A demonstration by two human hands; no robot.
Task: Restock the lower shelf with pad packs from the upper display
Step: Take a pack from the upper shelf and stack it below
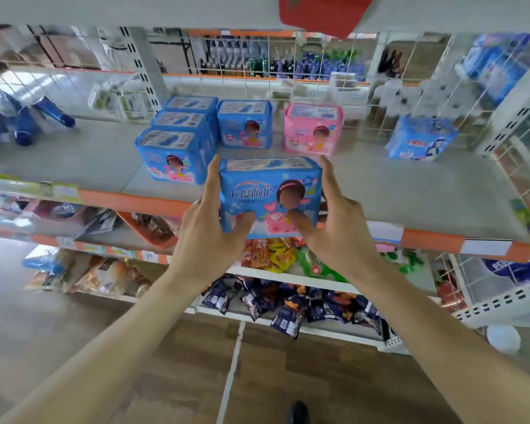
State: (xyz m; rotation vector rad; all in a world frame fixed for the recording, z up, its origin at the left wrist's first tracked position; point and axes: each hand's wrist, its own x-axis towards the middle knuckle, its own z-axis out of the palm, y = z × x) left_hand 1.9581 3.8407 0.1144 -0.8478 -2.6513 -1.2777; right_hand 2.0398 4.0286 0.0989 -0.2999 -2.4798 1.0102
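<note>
My left hand (208, 237) and right hand (334, 228) clamp the blue pad pack (270, 195) between them, fingers along its sides and thumbs on its face, at the front edge of the grey shelf (410, 194). Risks, as I judge them:

- Left: the stacked blue packs (178, 145) could be knocked.
- Centre: the slick film could slip from my grip.

Legible print: "七度", "20".

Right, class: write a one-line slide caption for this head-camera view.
Both hands, left hand and right hand, hold a blue pack at the shelf edge, more packs behind.
</note>
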